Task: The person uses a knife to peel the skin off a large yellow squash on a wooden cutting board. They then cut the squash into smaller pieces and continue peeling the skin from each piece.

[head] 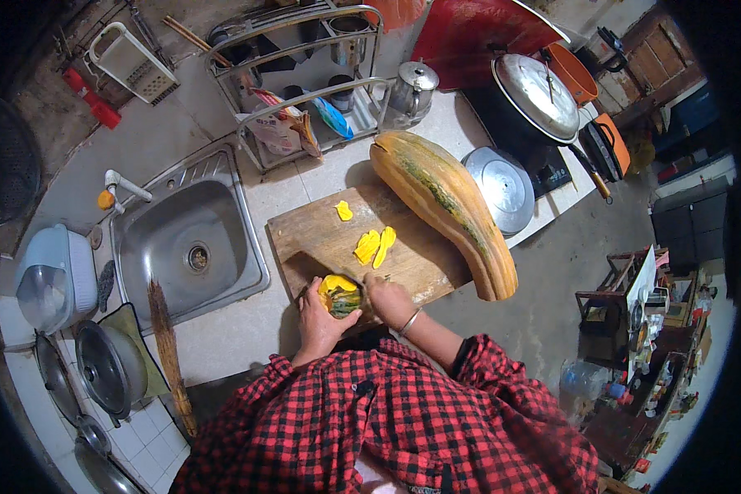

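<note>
My left hand [322, 321] holds a cut piece of pumpkin [344, 296], its yellow flesh facing up and green rind at the side. In my right hand [392, 301] is a knife [350, 276], its blade against the top of that piece and its handle hidden by my fingers. Both hands are at the near edge of a wooden cutting board [302, 228]. Several yellow pumpkin slices [367, 247] lie on the board. A long, curved pumpkin [444, 204] with orange and green skin rests across the board's right side.
A steel sink [179, 247] is set into the counter at left, with a straw brush [163, 333] leaning by its near edge. Behind the board stand a metal rack [309, 99] and a steel pitcher [415, 89]. A round metal lid [500, 188] and a lidded wok [536, 99] are at right.
</note>
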Tool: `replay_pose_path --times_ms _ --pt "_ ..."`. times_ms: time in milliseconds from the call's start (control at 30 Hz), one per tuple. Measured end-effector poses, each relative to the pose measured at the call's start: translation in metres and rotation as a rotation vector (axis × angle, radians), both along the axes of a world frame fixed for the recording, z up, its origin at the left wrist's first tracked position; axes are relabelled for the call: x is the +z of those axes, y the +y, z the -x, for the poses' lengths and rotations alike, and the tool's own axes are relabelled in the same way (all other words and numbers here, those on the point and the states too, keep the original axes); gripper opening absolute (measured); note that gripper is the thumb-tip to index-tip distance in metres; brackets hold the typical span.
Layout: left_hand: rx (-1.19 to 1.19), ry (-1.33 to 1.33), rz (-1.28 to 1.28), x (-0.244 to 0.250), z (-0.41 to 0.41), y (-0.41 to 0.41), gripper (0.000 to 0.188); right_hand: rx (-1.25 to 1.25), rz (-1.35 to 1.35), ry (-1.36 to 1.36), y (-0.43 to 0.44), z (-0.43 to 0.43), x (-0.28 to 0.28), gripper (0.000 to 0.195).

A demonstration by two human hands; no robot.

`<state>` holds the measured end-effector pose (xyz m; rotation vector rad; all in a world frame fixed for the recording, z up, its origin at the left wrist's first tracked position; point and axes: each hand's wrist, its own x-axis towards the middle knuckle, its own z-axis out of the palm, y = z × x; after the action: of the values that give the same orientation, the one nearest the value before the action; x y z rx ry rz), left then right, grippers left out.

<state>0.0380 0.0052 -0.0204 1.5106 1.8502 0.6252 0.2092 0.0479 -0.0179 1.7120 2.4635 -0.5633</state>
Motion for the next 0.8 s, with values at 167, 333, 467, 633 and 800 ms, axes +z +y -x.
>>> replay_pose_path --times_ms 167,333,467,633,800 --pt "-0.007 -0.053 -0.028 0.000 0.001 -0.001 0.100 -0.001 -0.022 0.172 -0.010 -0.030 0.021 0.020" --pt "0.000 -0.044 0.099 0.004 0.001 0.002 0.100 0.062 -0.003 0.124 -0.035 -0.038 0.066 0.019" --pt "-0.004 -0.034 0.112 0.004 0.001 0.003 0.101 0.030 0.032 0.066 -0.037 -0.023 0.068 0.018" --pt "0.011 -0.085 0.061 -0.004 0.002 0.001 0.100 0.049 0.035 0.088 -0.020 -0.016 0.052 0.021" --pt "-0.026 -0.035 -0.015 -0.008 0.002 0.000 0.101 0.061 0.027 0.133 -0.004 -0.005 0.026 0.028"
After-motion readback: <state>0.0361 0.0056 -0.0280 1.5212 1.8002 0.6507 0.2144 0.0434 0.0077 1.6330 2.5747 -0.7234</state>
